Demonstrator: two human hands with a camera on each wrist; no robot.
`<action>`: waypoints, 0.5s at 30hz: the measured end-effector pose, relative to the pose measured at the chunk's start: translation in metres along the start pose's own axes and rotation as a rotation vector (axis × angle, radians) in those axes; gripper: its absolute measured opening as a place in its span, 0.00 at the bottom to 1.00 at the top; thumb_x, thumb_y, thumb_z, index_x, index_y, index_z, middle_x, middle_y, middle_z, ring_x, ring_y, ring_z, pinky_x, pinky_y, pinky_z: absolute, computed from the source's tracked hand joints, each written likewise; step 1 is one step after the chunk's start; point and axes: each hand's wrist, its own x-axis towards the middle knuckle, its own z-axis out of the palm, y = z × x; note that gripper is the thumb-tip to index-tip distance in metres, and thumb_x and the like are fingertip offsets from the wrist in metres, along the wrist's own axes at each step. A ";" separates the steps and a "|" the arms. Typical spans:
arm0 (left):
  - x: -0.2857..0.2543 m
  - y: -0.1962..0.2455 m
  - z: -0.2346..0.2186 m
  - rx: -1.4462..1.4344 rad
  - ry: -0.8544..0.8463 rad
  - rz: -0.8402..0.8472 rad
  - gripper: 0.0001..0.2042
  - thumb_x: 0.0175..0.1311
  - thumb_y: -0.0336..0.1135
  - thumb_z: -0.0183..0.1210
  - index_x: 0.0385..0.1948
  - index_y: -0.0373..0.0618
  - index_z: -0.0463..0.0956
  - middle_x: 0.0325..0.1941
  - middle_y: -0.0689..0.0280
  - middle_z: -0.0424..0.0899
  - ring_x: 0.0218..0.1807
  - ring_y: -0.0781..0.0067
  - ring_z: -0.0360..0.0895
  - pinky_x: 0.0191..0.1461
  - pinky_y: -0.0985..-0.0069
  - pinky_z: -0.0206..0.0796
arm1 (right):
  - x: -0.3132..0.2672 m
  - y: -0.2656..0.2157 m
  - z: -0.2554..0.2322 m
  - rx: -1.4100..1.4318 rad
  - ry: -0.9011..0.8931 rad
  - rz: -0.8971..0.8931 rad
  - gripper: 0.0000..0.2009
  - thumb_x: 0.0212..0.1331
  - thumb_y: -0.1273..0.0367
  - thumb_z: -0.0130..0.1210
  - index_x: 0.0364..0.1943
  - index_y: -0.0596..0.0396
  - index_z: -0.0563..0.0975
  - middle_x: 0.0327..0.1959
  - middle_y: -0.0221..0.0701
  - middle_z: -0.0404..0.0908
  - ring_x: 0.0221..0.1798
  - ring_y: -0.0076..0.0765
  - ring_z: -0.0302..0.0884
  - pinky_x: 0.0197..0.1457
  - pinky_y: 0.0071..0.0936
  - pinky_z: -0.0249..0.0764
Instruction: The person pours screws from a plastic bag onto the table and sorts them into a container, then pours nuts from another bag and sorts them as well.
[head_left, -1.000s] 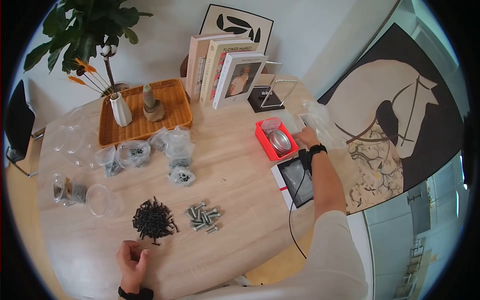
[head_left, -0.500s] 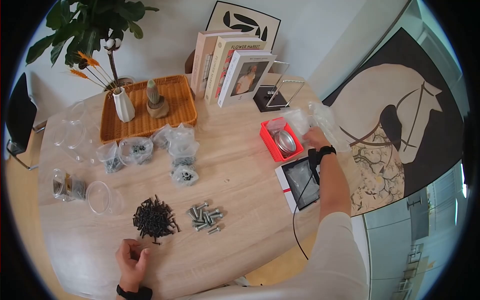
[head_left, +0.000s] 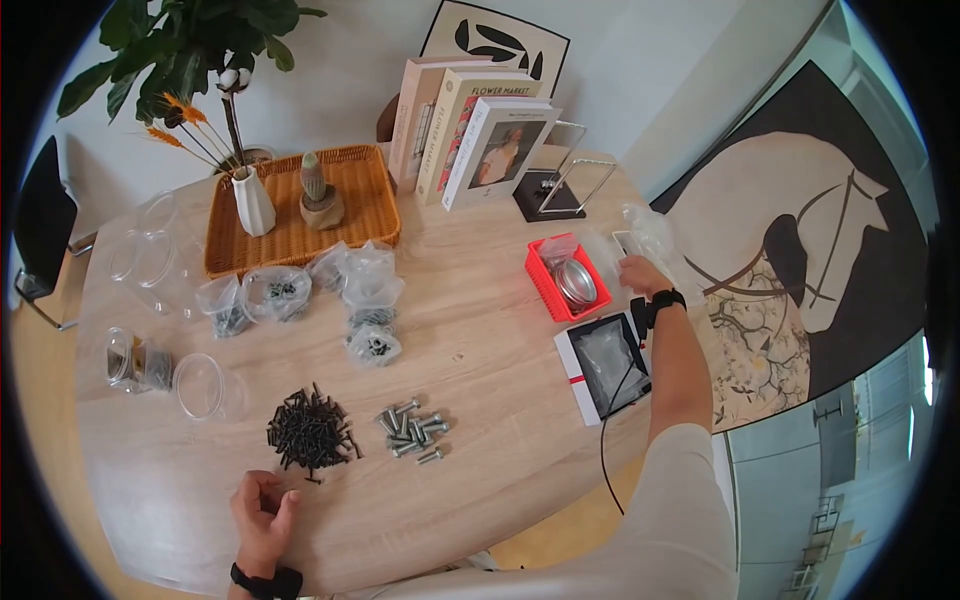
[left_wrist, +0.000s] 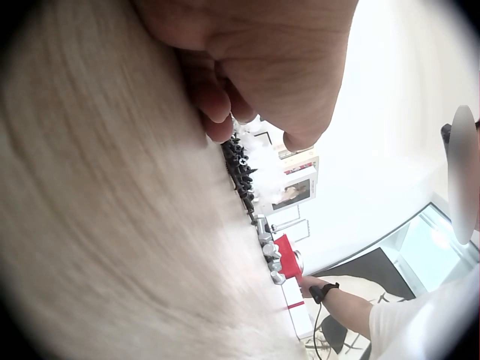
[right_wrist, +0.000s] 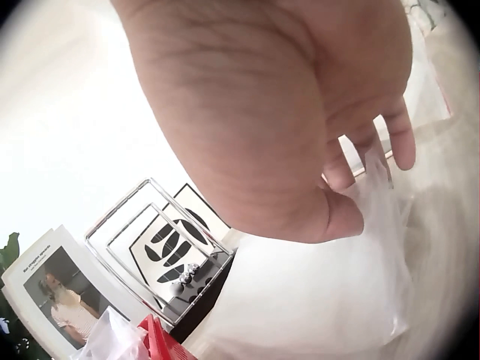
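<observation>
My right hand (head_left: 648,276) is at the table's right side, just right of the red basket (head_left: 540,290). In the right wrist view its thumb and fingers pinch the edge of a translucent plastic bag (right_wrist: 322,292), which hangs below the fingers. My left hand (head_left: 262,520) rests on the table near the front edge, fingers loosely curled, holding nothing. Just beyond it lies a heap of black screws (head_left: 308,430). To the right of that heap is a small pile of silver bolts (head_left: 412,428).
Metal lids (head_left: 574,283) sit in the basket. In front stands a white-edged box (head_left: 576,362) with clear plastic inside. Bagged hardware (head_left: 372,285) and clear tubs (head_left: 200,388) stand to the left. Behind are a wicker tray (head_left: 368,175), books (head_left: 500,150) and a metal-framed ornament (head_left: 548,200).
My right hand has shifted a little to the right, away from the red basket, and translucent plastic has shown beside it. The left hand stays in place. The head view has turned slightly.
</observation>
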 end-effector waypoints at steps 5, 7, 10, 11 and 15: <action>0.002 0.010 0.001 0.054 -0.003 0.024 0.16 0.72 0.40 0.72 0.42 0.39 0.74 0.25 0.77 0.70 0.27 0.87 0.62 0.30 0.81 0.54 | -0.001 0.034 -0.004 -0.161 0.160 -0.203 0.18 0.51 0.70 0.65 0.48 0.60 0.86 0.45 0.48 0.90 0.52 0.53 0.89 0.54 0.43 0.83; 0.002 0.012 0.000 0.027 -0.007 0.008 0.15 0.72 0.38 0.71 0.42 0.39 0.75 0.25 0.76 0.69 0.27 0.87 0.62 0.30 0.80 0.55 | -0.031 0.033 -0.021 -0.321 0.301 -0.441 0.14 0.55 0.67 0.68 0.44 0.59 0.86 0.44 0.46 0.91 0.51 0.55 0.88 0.56 0.44 0.83; 0.002 0.013 -0.001 0.016 -0.007 -0.001 0.14 0.71 0.36 0.71 0.43 0.39 0.75 0.25 0.76 0.68 0.28 0.87 0.62 0.31 0.81 0.55 | -0.146 -0.009 -0.036 -0.181 0.064 -0.269 0.15 0.54 0.65 0.75 0.42 0.57 0.86 0.38 0.40 0.90 0.44 0.44 0.88 0.50 0.40 0.83; 0.002 0.012 -0.001 0.019 -0.010 -0.008 0.14 0.71 0.36 0.71 0.43 0.39 0.75 0.25 0.76 0.68 0.28 0.87 0.62 0.31 0.81 0.55 | -0.175 -0.014 -0.035 -0.249 0.001 -0.248 0.17 0.51 0.66 0.78 0.43 0.56 0.85 0.37 0.36 0.89 0.43 0.39 0.88 0.49 0.38 0.83; 0.002 0.006 -0.002 -0.027 -0.007 -0.007 0.12 0.67 0.30 0.73 0.43 0.40 0.77 0.24 0.74 0.74 0.26 0.86 0.68 0.30 0.82 0.62 | -0.251 -0.017 -0.010 -0.128 -0.149 -0.153 0.23 0.46 0.67 0.81 0.47 0.56 0.85 0.41 0.36 0.89 0.45 0.39 0.87 0.51 0.37 0.83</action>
